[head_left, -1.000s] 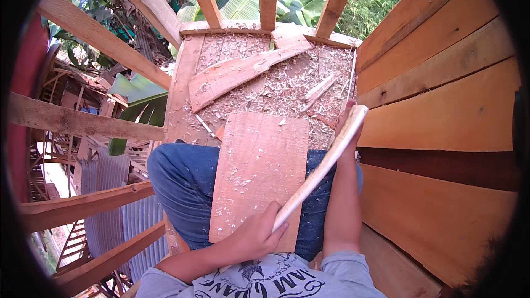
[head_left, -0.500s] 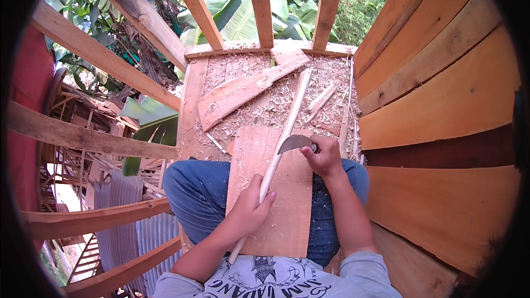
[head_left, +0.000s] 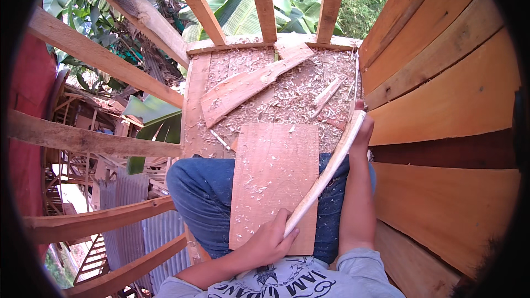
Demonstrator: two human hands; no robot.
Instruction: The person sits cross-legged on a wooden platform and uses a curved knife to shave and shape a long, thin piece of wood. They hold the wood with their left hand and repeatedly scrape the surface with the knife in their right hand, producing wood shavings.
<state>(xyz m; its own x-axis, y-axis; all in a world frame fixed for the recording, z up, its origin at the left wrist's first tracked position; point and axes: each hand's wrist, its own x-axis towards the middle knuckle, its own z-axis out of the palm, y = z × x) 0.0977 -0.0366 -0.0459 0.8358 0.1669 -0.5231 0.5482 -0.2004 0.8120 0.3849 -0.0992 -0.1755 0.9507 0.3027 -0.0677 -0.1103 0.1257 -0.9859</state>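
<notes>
My left hand is closed around the lower end of a long, pale, peeled wooden stick. The stick slants up to the right, slightly bowed, raised off the board. Behind its upper end is my right hand, its fingers partly covered. That hand looks curled around the handle of the curved knife from the earlier frame, but blade and handle are out of sight now. A flat rectangular board lies across my lap, with a few shavings on it.
A roughly cut plank and a short wood piece lie among shavings on the plank floor. Wooden rails run along the left and front. A board wall stands close on the right.
The stick has left the board, swinging right and toward me at its top. My left hand moved right and nearer my body. My right hand moved right and outward; the knife blade is hidden.
</notes>
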